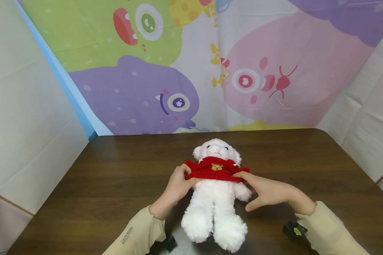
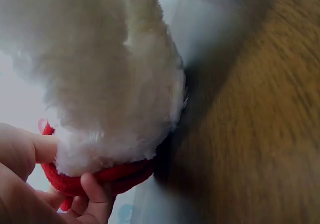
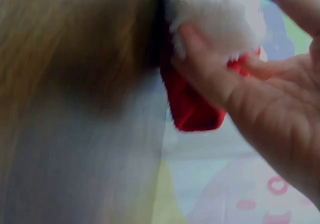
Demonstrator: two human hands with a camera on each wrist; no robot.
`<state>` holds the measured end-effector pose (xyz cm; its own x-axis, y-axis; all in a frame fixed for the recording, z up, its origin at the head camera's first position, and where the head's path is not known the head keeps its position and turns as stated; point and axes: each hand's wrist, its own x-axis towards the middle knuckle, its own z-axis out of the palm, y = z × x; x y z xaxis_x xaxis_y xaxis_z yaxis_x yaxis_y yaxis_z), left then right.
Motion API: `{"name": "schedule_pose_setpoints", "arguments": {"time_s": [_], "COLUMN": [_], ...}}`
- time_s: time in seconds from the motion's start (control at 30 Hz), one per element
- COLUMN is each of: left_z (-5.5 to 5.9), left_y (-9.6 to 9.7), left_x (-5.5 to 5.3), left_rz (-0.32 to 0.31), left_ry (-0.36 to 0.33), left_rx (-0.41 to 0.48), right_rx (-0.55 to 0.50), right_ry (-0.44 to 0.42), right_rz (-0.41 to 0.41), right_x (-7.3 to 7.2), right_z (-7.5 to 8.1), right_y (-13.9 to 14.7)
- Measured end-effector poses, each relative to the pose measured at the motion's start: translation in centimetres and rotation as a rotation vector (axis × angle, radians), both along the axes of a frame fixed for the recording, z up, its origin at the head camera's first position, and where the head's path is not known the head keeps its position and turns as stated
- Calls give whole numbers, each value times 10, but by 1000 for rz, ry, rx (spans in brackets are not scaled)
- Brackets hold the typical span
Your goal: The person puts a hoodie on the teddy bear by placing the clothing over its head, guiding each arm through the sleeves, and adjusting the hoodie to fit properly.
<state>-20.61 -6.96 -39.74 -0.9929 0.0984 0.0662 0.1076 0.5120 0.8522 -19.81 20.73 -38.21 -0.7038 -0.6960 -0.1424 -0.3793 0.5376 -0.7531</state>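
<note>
We find the white plush bear (image 1: 207,193) face up on the surface (image 1: 131,170), feet toward us. Our left hand (image 1: 178,183) pinches the left edge of its red sweater (image 1: 207,171); our right hand (image 1: 269,191), thumb spread wide, touches the right hem. Our forearms (image 1: 330,226) angle inward. A cartoon-printed backdrop (image 1: 207,99) stands behind.

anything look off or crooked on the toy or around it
The red sweater on the white plush toy looks half-on: the arm near the right hand sticks out below its hem, not through a sleeve. The cartoon backdrop hangs sideways, its faces turned.
</note>
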Motion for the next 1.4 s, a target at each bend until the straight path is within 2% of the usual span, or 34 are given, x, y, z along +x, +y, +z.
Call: {"name": "schedule_pose_setpoints", "arguments": {"time_s": [0.13,0.23,0.37,0.57,0.7,0.83,0.93,1.0,1.1,1.2,1.27,1.33,1.4], "left_z": [-2,-4,-3,6,7,4,1,-3,-6,-7,-7,-6,-6], "left_y": [-1,-2,-3,-6,-5,-3,0,3,7,10,10,11,11], "left_x": [-1,-1,-1,0,-1,0,1,2,3,3,2,3,4], "left_rz": [-30,-64,-126,-316,-359,-338,-298,-269,-188,-72,-16,2,-10], "left_ry": [-58,-121,-179,-264,-278,-245,-220,-200,-182,-210,-257,-309,-338], "left_rx": [106,207,268,293,309,331,385,417,423,430,441,450,455], "right_rx": [-145,-198,-210,-137,-89,-77,-68,-55,-48,-71,-103,-129,-138], "right_ry": [-149,-171,-100,101,189,239,296,340,378,399,431,467,491], "right_rz": [4,-14,-65,-126,-132,-120,-133,-163,-237,-324,-383,-428,-458], "right_x": [-4,-6,-8,-7,-5,-4,-4,-4,-4,-4,-4,-6,-7], "right_z": [-2,-5,-6,-5,-4,-6,-8,-9,-9,-6,-5,-4,-4], "right_y": [8,8,5,0,-3,-7,-9,-12,-15,-19,-21,-22,-23]}}
